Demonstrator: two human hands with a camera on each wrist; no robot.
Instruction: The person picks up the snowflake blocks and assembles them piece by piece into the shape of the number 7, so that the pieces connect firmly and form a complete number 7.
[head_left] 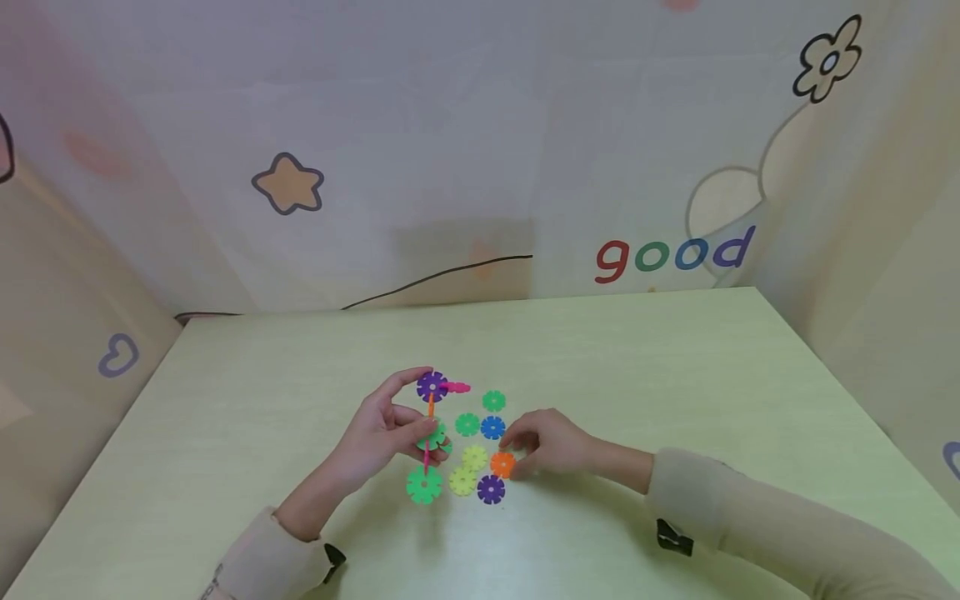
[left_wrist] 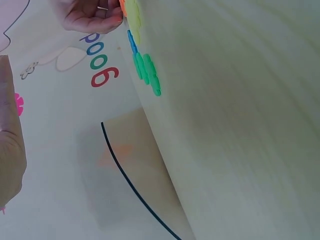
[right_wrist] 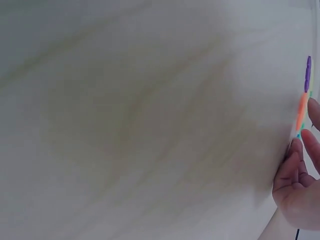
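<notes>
My left hand (head_left: 382,425) grips a joined string of notched plastic discs. The string has a purple disc (head_left: 430,387) on top with a pink disc (head_left: 459,387) jutting from it, an orange link, green discs partly behind the fingers, and a large green disc (head_left: 423,485) hanging at the bottom. At the right, my right hand (head_left: 555,442) reaches to a loose orange disc (head_left: 503,465), thumb and fingertips at its edge. In the right wrist view, the thumb and fingers stand apart beside the orange disc (right_wrist: 301,112), which lies next to a purple disc (right_wrist: 308,75).
Between the hands are loose green discs (head_left: 493,401), a blue disc (head_left: 492,427), yellow discs (head_left: 462,481) and a purple disc (head_left: 491,490) on the pale table (head_left: 637,358). A printed curtain (head_left: 465,150) hangs behind the table's far edge and at both sides.
</notes>
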